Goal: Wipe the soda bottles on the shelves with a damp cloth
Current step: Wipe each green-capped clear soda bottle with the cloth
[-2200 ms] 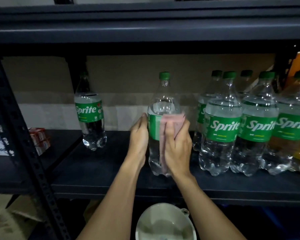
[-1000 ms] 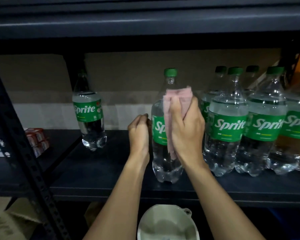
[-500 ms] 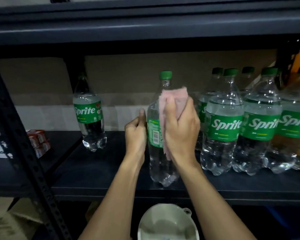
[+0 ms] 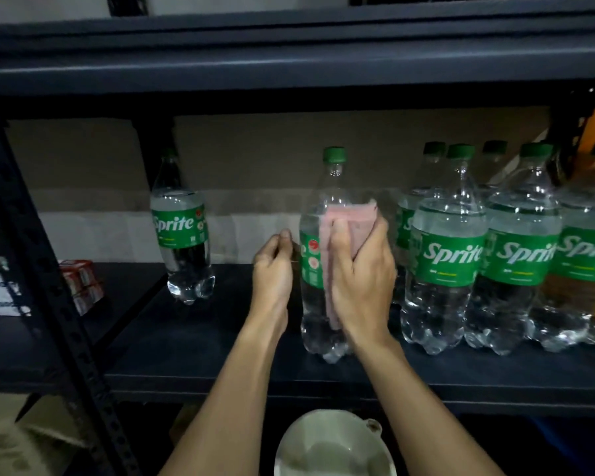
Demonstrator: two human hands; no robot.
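Dark metal shelf (image 4: 220, 355), and the bottle being wiped sits toward its front edge. That's my main worry: a hard sideways rub with only a loose steadying hand could skid the base forward and off, right over the bowl (image 4: 330, 444) below. The row (image 4: 450, 255) of Sprite bottles on the right stands just beside it too, so a wide stroke could bump the nearest one and rock the rest. A lone bottle (image 4: 182, 235) is parked well off to the left, out of harm's way.

The bottle (image 4: 315, 304) itself is clear plastic with clear soda, a green cap and a green label. The label is turned so the small-print side with a couple of red marks faces out. It looks upright with its base on the shelf, between the lone bottle and the row. Damp plastic will be slippery, I'd guess.

Right hand (image 4: 361, 280) is wrapped round the bottle's right side, thumb and fingers clamping the cloth (image 4: 351, 218) against the shoulder and label. Left hand (image 4: 272, 273) is loosely curled at the left side, fingertips by the label edge. Can't tell if it actually grips or just touches. The cloth is pink and folded, with a tail hanging down under the palm.
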